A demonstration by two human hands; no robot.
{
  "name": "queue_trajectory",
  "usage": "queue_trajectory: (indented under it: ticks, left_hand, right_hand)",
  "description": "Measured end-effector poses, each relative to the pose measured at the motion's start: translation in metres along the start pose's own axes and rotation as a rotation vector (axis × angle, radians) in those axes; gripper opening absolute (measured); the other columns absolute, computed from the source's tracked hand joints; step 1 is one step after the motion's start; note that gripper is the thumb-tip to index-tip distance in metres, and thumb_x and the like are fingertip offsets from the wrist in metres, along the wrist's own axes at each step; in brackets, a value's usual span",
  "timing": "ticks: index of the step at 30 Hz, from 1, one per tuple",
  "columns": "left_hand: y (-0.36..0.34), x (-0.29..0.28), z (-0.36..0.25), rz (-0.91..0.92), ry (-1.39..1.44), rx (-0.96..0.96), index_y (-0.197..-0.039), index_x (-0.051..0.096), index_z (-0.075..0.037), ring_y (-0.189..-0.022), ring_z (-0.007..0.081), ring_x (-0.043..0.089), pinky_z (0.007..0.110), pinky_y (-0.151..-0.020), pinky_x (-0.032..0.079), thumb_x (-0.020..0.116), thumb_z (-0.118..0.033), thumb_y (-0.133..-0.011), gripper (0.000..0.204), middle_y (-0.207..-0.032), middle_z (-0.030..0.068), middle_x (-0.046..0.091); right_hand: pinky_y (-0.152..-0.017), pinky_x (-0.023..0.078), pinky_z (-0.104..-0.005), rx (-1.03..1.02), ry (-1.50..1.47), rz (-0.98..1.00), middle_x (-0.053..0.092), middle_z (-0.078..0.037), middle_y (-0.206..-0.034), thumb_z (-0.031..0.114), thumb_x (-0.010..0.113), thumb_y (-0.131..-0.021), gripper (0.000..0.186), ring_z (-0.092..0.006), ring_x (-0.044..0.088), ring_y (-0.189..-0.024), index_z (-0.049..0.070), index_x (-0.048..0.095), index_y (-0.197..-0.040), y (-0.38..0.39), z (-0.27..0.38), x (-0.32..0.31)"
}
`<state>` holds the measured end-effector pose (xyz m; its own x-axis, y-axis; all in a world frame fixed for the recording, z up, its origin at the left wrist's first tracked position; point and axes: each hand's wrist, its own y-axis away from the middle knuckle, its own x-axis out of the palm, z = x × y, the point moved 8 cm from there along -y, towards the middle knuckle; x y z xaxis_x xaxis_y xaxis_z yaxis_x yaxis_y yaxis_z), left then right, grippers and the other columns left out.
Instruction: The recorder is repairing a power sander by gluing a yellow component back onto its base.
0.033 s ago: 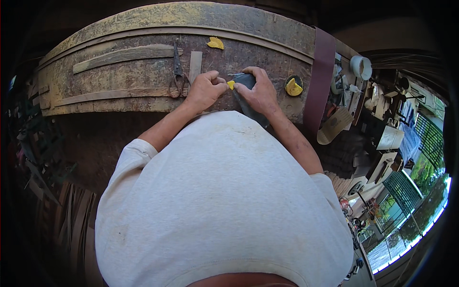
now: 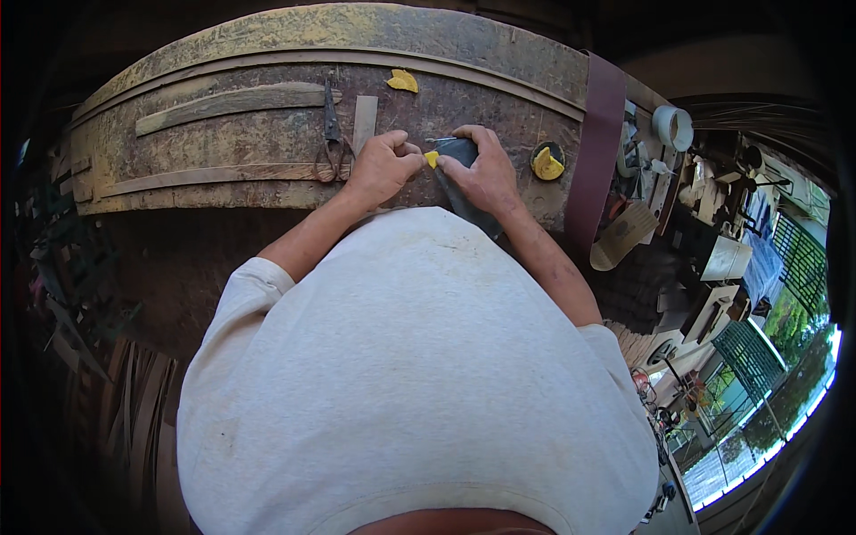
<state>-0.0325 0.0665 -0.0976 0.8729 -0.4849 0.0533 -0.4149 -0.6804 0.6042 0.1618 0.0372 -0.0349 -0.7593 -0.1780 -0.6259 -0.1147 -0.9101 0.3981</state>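
Observation:
My left hand [image 2: 387,169] is closed in a pinch at the edge of a small yellow piece [image 2: 432,159]. My right hand [image 2: 489,174] grips a dark grey sheet [image 2: 456,150] that looks like sandpaper, its thumb lying across it beside the yellow piece. The sheet's lower part hangs over the near bench edge by my shirt. A thin metal tool [image 2: 439,139] lies at the sheet's far side, partly hidden. Close to my left hand are dark scissors [image 2: 333,134] and a flat wooden strip [image 2: 365,123]. How the fingers meet around the yellow piece is too small to tell.
On the worn wooden bench [image 2: 267,71] lie a yellow piece [image 2: 403,80] and another yellow piece [image 2: 547,163] on a dark round base. Wooden slats [image 2: 232,105] lie to the left. A maroon band [image 2: 596,147] drapes over the right end, near a white cup [image 2: 673,127] and tools.

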Motion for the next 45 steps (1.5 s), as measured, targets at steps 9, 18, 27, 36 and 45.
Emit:
queue_trajectory:
  ticks: [9,18,27,36,45]
  left_hand:
    - [-0.01,-0.005,-0.006,-0.05,-0.169,0.077,-0.082,0.066,0.003,-0.064,0.0117,0.063,0.035,-0.058,0.051,0.075,-0.012,-0.091,0.02,-0.075,0.0096,0.073]
    - [0.001,0.0,-0.043,-0.072,-0.42,0.265,-0.084,0.068,0.004,-0.063,0.0294,0.068,0.042,-0.063,0.053,0.076,-0.012,-0.09,0.018,-0.075,0.0226,0.07]
    - [0.002,-0.001,-0.034,-0.121,-0.261,0.266,-0.085,0.069,0.005,-0.065,0.0211,0.068,0.04,-0.064,0.053,0.074,-0.013,-0.09,0.019,-0.075,0.0204,0.072]
    - [0.003,-0.013,-0.029,-0.065,-0.178,0.187,-0.08,0.065,0.003,-0.068,0.0105,0.064,0.034,-0.061,0.052,0.074,-0.012,-0.093,0.021,-0.077,0.0095,0.076]
    - [0.008,-0.008,-0.022,-0.014,-0.26,0.209,-0.081,0.057,-0.001,-0.08,0.0068,0.069,0.029,-0.068,0.056,0.076,-0.008,-0.097,0.026,-0.094,0.0097,0.081]
  right_hand:
    - [-0.11,0.052,-0.044,-0.033,-0.013,0.005,0.067,-0.017,-0.134,0.031,0.08,-0.092,0.048,-0.0355,0.067,-0.126,0.007,0.069,-0.133,-0.003,0.004,0.003]
    - [-0.111,0.051,-0.0433,-0.037,-0.09,-0.014,0.069,-0.019,-0.134,0.023,0.069,-0.099,0.037,-0.0366,0.067,-0.126,0.005,0.07,-0.131,-0.008,-0.004,0.003]
    - [-0.11,0.052,-0.0433,-0.039,-0.072,-0.005,0.07,-0.019,-0.131,0.025,0.073,-0.097,0.04,-0.0361,0.068,-0.124,0.006,0.07,-0.131,-0.006,-0.002,0.001]
    - [-0.111,0.051,-0.0434,-0.081,-0.084,-0.03,0.068,-0.019,-0.136,0.027,0.074,-0.098,0.045,-0.0367,0.067,-0.127,0.006,0.068,-0.137,-0.003,-0.007,0.001]
    - [-0.112,0.051,-0.0443,-0.089,-0.088,-0.01,0.067,-0.02,-0.138,0.027,0.073,-0.1,0.044,-0.0371,0.066,-0.13,0.007,0.068,-0.138,0.001,-0.002,0.0]
